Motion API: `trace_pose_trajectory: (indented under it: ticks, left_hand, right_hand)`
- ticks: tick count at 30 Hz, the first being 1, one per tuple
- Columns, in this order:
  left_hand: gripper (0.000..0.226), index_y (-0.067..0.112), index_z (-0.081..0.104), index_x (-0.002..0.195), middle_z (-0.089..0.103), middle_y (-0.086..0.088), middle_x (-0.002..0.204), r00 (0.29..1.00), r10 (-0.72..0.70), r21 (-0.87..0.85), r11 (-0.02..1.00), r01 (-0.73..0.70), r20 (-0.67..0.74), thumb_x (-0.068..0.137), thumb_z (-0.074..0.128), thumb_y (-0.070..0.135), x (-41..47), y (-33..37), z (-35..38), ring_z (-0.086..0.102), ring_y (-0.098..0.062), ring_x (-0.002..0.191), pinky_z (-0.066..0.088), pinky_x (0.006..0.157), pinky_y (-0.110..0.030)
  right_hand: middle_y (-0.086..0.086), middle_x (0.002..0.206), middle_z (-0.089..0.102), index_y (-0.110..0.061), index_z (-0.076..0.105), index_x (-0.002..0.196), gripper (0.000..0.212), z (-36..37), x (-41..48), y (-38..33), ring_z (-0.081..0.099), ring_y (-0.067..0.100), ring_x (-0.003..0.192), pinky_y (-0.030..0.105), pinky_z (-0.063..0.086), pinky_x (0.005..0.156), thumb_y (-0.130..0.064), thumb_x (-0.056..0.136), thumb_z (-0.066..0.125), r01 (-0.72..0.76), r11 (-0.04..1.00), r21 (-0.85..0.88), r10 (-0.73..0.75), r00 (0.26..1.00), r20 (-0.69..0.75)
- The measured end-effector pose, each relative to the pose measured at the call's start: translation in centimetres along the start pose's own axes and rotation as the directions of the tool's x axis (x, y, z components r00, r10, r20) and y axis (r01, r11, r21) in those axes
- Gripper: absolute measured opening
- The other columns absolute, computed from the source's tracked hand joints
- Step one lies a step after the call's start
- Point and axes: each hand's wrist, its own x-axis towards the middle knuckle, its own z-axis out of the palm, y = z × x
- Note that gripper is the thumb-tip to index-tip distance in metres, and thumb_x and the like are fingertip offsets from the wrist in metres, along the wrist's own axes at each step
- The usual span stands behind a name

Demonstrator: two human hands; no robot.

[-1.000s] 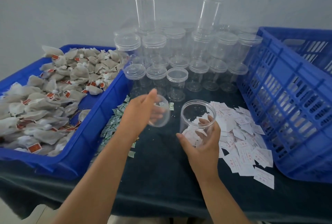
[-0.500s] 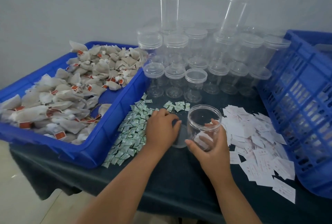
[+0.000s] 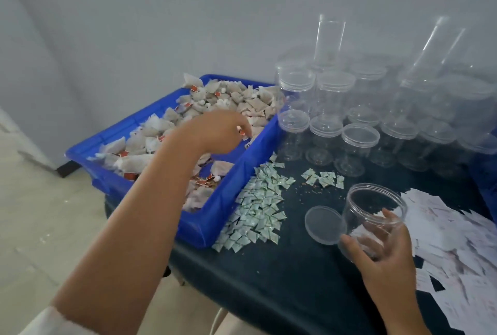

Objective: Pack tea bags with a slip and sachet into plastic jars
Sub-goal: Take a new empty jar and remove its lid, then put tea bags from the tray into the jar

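- The jar [image 3: 375,216] is clear plastic with its mouth open, and it stands on the dark table [image 3: 282,275] near the front edge.
- My right hand [image 3: 382,256] wraps round the jar, thumb on the near side and fingers on the far side, so it is holding the jar.
- The jar's lid [image 3: 324,224] lies flat on the table, touching the jar on its left.
- My left hand [image 3: 215,130] is over the blue tray [image 3: 215,216] full of tea bags [image 3: 215,98].
- Its fingers are curled close together at a tea bag tag, but I cannot tell if they really hold it.
- The little green sachets [image 3: 258,205] lie in a heap on the table, just beside the tray.
- A smaller bunch of sachets lies near the jar, behind it.
- The white slips [image 3: 443,232] are spread out on the right of the jar.
- Lots of empty closed jars [image 3: 360,135] stand in rows at the back, some stacked on others.
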Motion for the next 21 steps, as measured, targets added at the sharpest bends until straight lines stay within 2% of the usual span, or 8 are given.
trace_pose_trajectory:
  ticks: [3, 4, 6, 8, 11, 16, 19, 21]
  left_hand:
    - [0.086, 0.052, 0.028, 0.158, 0.037, 0.003, 0.166, 0.834, -0.253, 0.335, 0.938, 0.088, 0.490, 0.091, 0.078, 0.034, 0.7, -3.5, 1.3, 0.050, -0.028, 0.140, 0.052, 0.087, -0.037]
    - [0.094, 0.055, 0.023, 0.159, 0.038, 0.001, 0.165, 0.743, -0.305, 0.340, 0.934, 0.111, 0.596, 0.088, 0.081, 0.034, 1.0, -4.0, 2.6, 0.052, -0.030, 0.138, 0.054, 0.083, -0.038]
    - [0.076, 0.042, 0.042, 0.156, 0.065, -0.002, 0.140, 0.650, -0.361, 0.409, 0.909, 0.085, 0.669, 0.090, 0.077, 0.026, 1.0, -4.0, 5.0, 0.068, -0.025, 0.113, 0.057, 0.090, -0.042]
    - [0.043, 0.023, 0.069, 0.133, 0.077, 0.005, 0.097, 0.693, -0.379, 0.537, 0.844, -0.014, 0.614, 0.090, 0.075, 0.020, 1.3, -4.0, 6.5, 0.070, -0.013, 0.081, 0.057, 0.085, -0.035]
    - [0.040, 0.018, 0.066, 0.127, 0.071, 0.001, 0.088, 0.778, -0.316, 0.413, 0.907, 0.080, 0.543, 0.090, 0.067, 0.004, 1.3, -4.6, 7.8, 0.065, -0.018, 0.066, 0.053, 0.055, -0.026]
    - [0.002, 0.017, 0.058, 0.095, 0.068, -0.008, 0.104, 0.965, -0.226, 0.133, 0.969, 0.209, 0.133, 0.096, 0.057, 0.016, 2.6, -5.6, 8.8, 0.061, -0.027, 0.091, 0.051, 0.081, -0.038]
    - [0.020, 0.022, 0.058, 0.114, 0.069, -0.008, 0.115, 0.970, -0.202, -0.128, 0.974, 0.185, -0.138, 0.097, 0.058, 0.012, 3.4, -5.8, 8.5, 0.063, -0.022, 0.087, 0.045, 0.065, -0.032]
    - [0.042, 0.019, 0.053, 0.139, 0.069, -0.010, 0.117, 0.952, -0.266, -0.290, 0.932, 0.215, -0.149, 0.099, 0.053, 0.009, 3.7, -6.2, 8.4, 0.068, -0.019, 0.079, 0.050, 0.060, -0.033]
  right_hand:
    - [-0.031, 0.127, 0.067, -0.059, 0.049, 0.137, 0.089, 0.1, -0.1, -0.2, 0.073, 0.016, 0.114, 0.050, 0.060, 0.099, -0.052, 0.060, 0.093, 0.007, 1.000, -0.009, -0.006, 1.000, 0.003]
    - [-0.033, 0.125, 0.067, -0.063, 0.050, 0.133, 0.085, 0.2, -0.1, -0.3, 0.074, 0.014, 0.111, 0.043, 0.060, 0.096, -0.051, 0.060, 0.092, 0.015, 1.000, -0.009, -0.015, 1.000, -0.001]
    - [-0.037, 0.119, 0.067, -0.071, 0.050, 0.123, 0.077, 0.3, -0.1, -0.7, 0.074, 0.005, 0.105, 0.029, 0.055, 0.088, -0.052, 0.060, 0.091, 0.025, 1.000, -0.013, -0.025, 1.000, -0.007]
    - [-0.041, 0.117, 0.066, -0.073, 0.050, 0.120, 0.076, 0.4, -0.1, -1.0, 0.072, -0.004, 0.102, 0.021, 0.051, 0.083, -0.053, 0.060, 0.091, 0.014, 1.000, -0.016, -0.014, 1.000, -0.016]
    - [-0.041, 0.116, 0.066, -0.070, 0.052, 0.119, 0.072, 0.4, -0.1, -1.2, 0.069, -0.012, 0.106, 0.019, 0.050, 0.083, -0.054, 0.060, 0.090, 0.008, 1.000, -0.026, -0.009, 1.000, -0.020]
    - [-0.027, 0.122, 0.070, -0.052, 0.057, 0.125, 0.069, 0.3, -0.2, -1.0, 0.071, 0.003, 0.113, 0.029, 0.054, 0.090, -0.051, 0.065, 0.092, -0.006, 0.998, -0.067, 0.003, 1.000, -0.031]
    - [-0.030, 0.121, 0.070, -0.055, 0.057, 0.121, 0.067, 0.4, -0.3, -1.4, 0.071, -0.007, 0.105, 0.021, 0.050, 0.084, -0.054, 0.065, 0.094, 0.000, 0.997, -0.079, -0.004, 0.999, -0.040]
    - [-0.030, 0.119, 0.070, -0.057, 0.056, 0.119, 0.070, 0.4, -0.3, -1.7, 0.067, -0.014, 0.104, 0.018, 0.048, 0.082, -0.059, 0.064, 0.098, -0.003, 0.995, -0.099, -0.002, 0.999, -0.051]
